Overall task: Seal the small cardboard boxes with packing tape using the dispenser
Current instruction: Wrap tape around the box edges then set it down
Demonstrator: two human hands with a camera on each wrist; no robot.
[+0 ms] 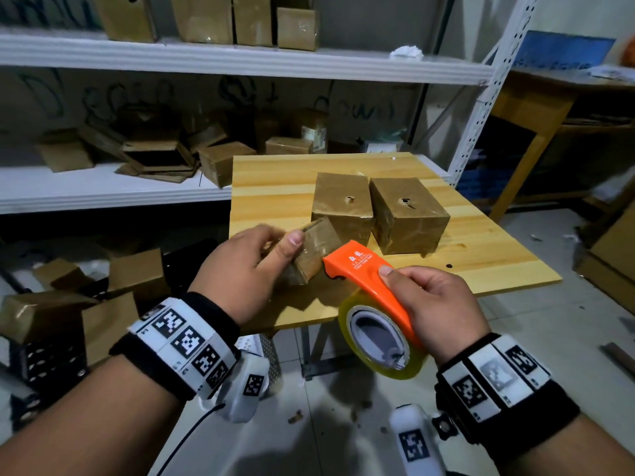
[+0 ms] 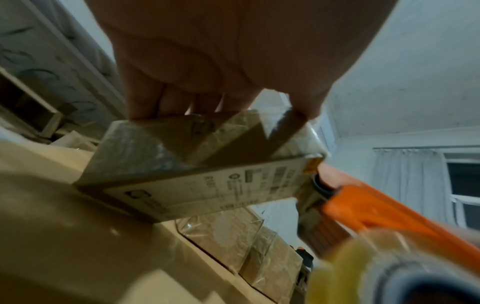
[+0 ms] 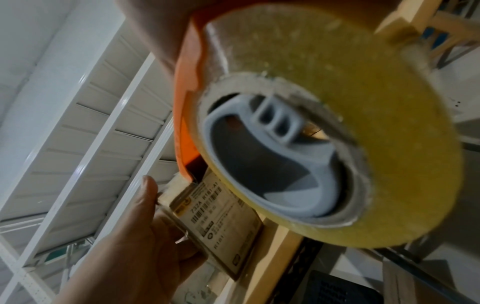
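Head view, nearest first: the right hand has its grip clamped on the orange dispenser, whose yellowish tape roll hangs toward the person while its long axis runs up and away to the left, nose touching the small box. The left hand holds that box with thumb on top and fingers wrapped behind, tilted above the near edge of the wooden surface. Farther back on the surface stand two taped boxes side by side. Beyond them, white shelves carry more cartons.
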